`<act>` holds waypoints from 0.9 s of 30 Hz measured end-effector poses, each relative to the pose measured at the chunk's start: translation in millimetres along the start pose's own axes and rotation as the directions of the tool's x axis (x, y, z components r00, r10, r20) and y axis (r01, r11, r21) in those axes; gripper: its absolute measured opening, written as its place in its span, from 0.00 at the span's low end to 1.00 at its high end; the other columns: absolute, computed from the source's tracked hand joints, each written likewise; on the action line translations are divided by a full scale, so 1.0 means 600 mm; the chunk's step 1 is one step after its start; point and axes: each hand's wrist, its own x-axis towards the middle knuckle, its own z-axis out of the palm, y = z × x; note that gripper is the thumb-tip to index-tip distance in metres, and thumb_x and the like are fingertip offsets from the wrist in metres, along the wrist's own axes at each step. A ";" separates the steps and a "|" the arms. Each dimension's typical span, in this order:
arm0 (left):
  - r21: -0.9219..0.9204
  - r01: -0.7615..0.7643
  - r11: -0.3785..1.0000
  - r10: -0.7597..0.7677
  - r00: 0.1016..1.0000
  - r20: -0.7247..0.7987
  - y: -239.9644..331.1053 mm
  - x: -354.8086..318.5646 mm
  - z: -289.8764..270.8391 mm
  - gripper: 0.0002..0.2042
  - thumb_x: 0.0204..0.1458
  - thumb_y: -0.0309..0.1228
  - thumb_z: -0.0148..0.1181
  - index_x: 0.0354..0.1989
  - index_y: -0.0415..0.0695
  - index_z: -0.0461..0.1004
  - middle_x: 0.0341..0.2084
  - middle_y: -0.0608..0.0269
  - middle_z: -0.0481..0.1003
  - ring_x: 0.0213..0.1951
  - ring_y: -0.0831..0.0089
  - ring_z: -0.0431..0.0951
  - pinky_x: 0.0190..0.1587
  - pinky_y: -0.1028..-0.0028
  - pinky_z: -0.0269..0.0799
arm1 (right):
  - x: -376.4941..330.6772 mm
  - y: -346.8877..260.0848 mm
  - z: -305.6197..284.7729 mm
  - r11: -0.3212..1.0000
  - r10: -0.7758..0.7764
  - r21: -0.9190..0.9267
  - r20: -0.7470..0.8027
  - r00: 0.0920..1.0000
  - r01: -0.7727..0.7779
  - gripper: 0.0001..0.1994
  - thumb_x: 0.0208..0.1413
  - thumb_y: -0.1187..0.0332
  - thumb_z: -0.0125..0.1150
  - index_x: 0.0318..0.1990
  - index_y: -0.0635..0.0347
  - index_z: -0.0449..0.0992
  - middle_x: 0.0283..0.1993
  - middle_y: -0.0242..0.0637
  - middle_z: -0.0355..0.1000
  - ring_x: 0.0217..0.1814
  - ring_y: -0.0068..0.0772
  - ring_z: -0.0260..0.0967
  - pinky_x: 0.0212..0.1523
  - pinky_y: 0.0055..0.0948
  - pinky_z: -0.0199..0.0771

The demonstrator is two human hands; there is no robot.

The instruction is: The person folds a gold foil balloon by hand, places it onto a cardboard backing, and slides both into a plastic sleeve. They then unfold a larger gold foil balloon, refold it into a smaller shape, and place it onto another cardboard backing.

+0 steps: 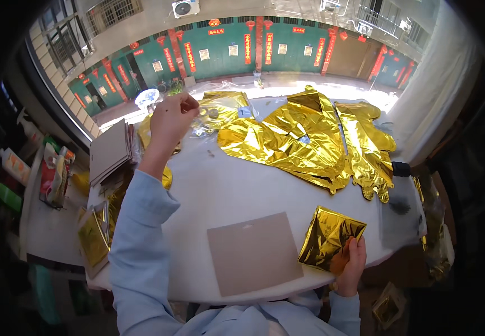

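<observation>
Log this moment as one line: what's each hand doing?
left hand: raised, fingers pinched, contents unclear | right hand: shut on folded gold foil packet | grey card: flat on white table

Pale blue long sleeves, bare hands

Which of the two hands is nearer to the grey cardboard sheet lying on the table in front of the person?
The right. The right hand holds a folded gold foil square just beside the grey cardboard sheet. The left hand is raised far beyond it, near the clear bags.
</observation>
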 end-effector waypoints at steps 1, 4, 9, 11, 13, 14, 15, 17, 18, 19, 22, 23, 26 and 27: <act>-0.021 -0.059 0.998 0.062 0.987 0.150 0.030 -0.035 -0.015 0.07 0.53 0.34 0.70 0.37 0.46 0.86 0.30 0.63 0.85 0.35 0.66 0.86 0.38 0.66 0.79 | 0.002 0.000 -0.002 1.000 0.006 0.006 0.002 1.000 -0.006 0.11 0.77 0.68 0.49 0.58 0.62 0.72 0.48 0.28 0.74 0.49 0.16 0.69 0.53 0.19 0.69; -0.198 -0.175 0.964 0.259 0.774 0.577 0.093 -0.182 0.007 0.04 0.52 0.27 0.70 0.36 0.43 0.85 0.29 0.63 0.84 0.31 0.74 0.83 0.37 0.72 0.77 | 0.003 -0.004 0.006 0.999 0.019 0.045 0.013 1.000 -0.020 0.11 0.77 0.68 0.48 0.58 0.63 0.72 0.49 0.29 0.74 0.50 0.17 0.70 0.54 0.20 0.70; -0.169 -0.186 0.968 0.244 0.538 0.807 0.104 -0.381 0.064 0.07 0.54 0.31 0.70 0.40 0.44 0.84 0.32 0.59 0.83 0.35 0.66 0.84 0.41 0.67 0.78 | 0.006 -0.022 0.023 0.997 0.075 0.030 -0.013 0.997 -0.075 0.06 0.76 0.67 0.52 0.50 0.57 0.73 0.39 0.21 0.69 0.37 0.12 0.63 0.42 0.17 0.67; -0.227 -0.183 0.957 0.289 0.684 0.670 0.086 -0.417 0.073 0.09 0.54 0.28 0.70 0.44 0.43 0.84 0.36 0.59 0.83 0.38 0.68 0.84 0.43 0.70 0.78 | 0.011 -0.034 0.051 0.994 0.109 0.027 -0.001 0.994 -0.109 0.06 0.76 0.67 0.52 0.49 0.57 0.73 0.40 0.21 0.70 0.38 0.12 0.65 0.42 0.17 0.67; -0.312 -0.026 0.950 0.241 0.698 0.674 0.094 -0.415 0.043 0.09 0.56 0.27 0.69 0.44 0.42 0.84 0.38 0.60 0.83 0.40 0.71 0.83 0.44 0.71 0.78 | 0.008 -0.043 0.037 0.992 0.120 0.024 0.099 0.988 -0.122 0.06 0.75 0.68 0.53 0.50 0.57 0.75 0.42 0.22 0.73 0.41 0.13 0.69 0.45 0.17 0.70; -0.376 0.120 0.919 0.184 0.713 0.676 0.096 -0.412 0.022 0.08 0.58 0.25 0.68 0.45 0.41 0.84 0.39 0.61 0.83 0.41 0.74 0.83 0.45 0.73 0.77 | -0.001 -0.042 0.034 0.982 0.187 0.034 0.039 0.982 -0.188 0.06 0.75 0.68 0.54 0.50 0.57 0.75 0.41 0.22 0.73 0.40 0.13 0.69 0.45 0.17 0.70; -0.378 0.115 0.919 0.190 0.710 0.678 0.095 -0.413 -0.003 0.08 0.58 0.25 0.68 0.45 0.41 0.84 0.39 0.61 0.83 0.41 0.74 0.83 0.45 0.73 0.77 | -0.008 -0.041 0.041 0.973 0.224 0.024 0.117 0.967 -0.229 0.07 0.75 0.67 0.54 0.51 0.57 0.75 0.40 0.22 0.73 0.40 0.12 0.68 0.44 0.17 0.69; -0.539 0.326 0.777 0.020 0.843 0.537 0.086 -0.424 -0.033 0.07 0.62 0.23 0.64 0.47 0.40 0.83 0.40 0.65 0.83 0.42 0.77 0.81 0.47 0.75 0.77 | -0.025 -0.040 0.079 0.950 0.300 0.023 0.202 0.932 -0.311 0.08 0.75 0.67 0.53 0.51 0.59 0.75 0.40 0.23 0.74 0.40 0.13 0.69 0.44 0.16 0.70; -0.542 0.322 0.776 0.028 0.841 0.541 0.083 -0.437 -0.035 0.07 0.62 0.23 0.64 0.47 0.40 0.83 0.40 0.65 0.83 0.42 0.77 0.81 0.47 0.75 0.77 | -0.038 -0.039 0.115 0.933 0.342 0.033 0.218 0.914 -0.358 0.08 0.75 0.67 0.52 0.52 0.60 0.74 0.39 0.24 0.74 0.40 0.15 0.71 0.45 0.16 0.71; -0.619 0.308 0.723 -0.064 0.921 0.384 0.081 -0.452 -0.034 0.08 0.63 0.23 0.63 0.48 0.40 0.82 0.41 0.65 0.83 0.44 0.79 0.80 0.48 0.76 0.77 | -0.041 -0.025 0.129 0.925 0.362 -0.003 0.303 0.882 -0.379 0.09 0.75 0.67 0.52 0.53 0.61 0.74 0.38 0.24 0.73 0.38 0.16 0.70 0.42 0.17 0.71; -0.667 0.220 0.712 -0.137 0.975 0.176 0.083 -0.494 -0.022 0.11 0.66 0.24 0.59 0.54 0.38 0.80 0.52 0.57 0.81 0.54 0.69 0.80 0.56 0.70 0.76 | -0.044 0.013 0.166 0.908 0.419 -0.187 0.458 0.784 -0.376 0.09 0.76 0.66 0.53 0.52 0.62 0.74 0.37 0.25 0.73 0.36 0.13 0.68 0.37 0.20 0.70; -0.478 0.027 0.878 0.032 0.993 0.115 0.098 -0.500 -0.011 0.14 0.66 0.24 0.57 0.58 0.38 0.78 0.59 0.53 0.77 0.62 0.62 0.75 0.62 0.64 0.71 | -0.038 0.038 0.165 0.909 0.417 -0.185 0.445 0.792 -0.374 0.09 0.76 0.66 0.53 0.52 0.62 0.74 0.37 0.25 0.73 0.36 0.13 0.68 0.37 0.20 0.70; -0.220 -0.257 0.941 0.307 0.922 0.234 0.103 -0.513 0.031 0.25 0.67 0.31 0.54 0.73 0.41 0.67 0.77 0.46 0.59 0.78 0.46 0.55 0.77 0.48 0.48 | -0.033 0.078 0.170 0.883 0.226 -0.468 0.460 0.859 0.018 0.10 0.74 0.66 0.56 0.52 0.65 0.74 0.36 0.26 0.73 0.35 0.12 0.67 0.36 0.19 0.69; -0.114 -0.289 0.951 0.310 0.892 0.328 0.105 -0.519 0.045 0.28 0.67 0.34 0.54 0.75 0.43 0.63 0.78 0.49 0.55 0.79 0.47 0.52 0.78 0.47 0.44 | -0.037 0.071 0.178 0.856 0.169 -0.507 0.458 0.873 0.100 0.11 0.72 0.67 0.58 0.52 0.67 0.74 0.34 0.35 0.73 0.34 0.23 0.70 0.36 0.28 0.72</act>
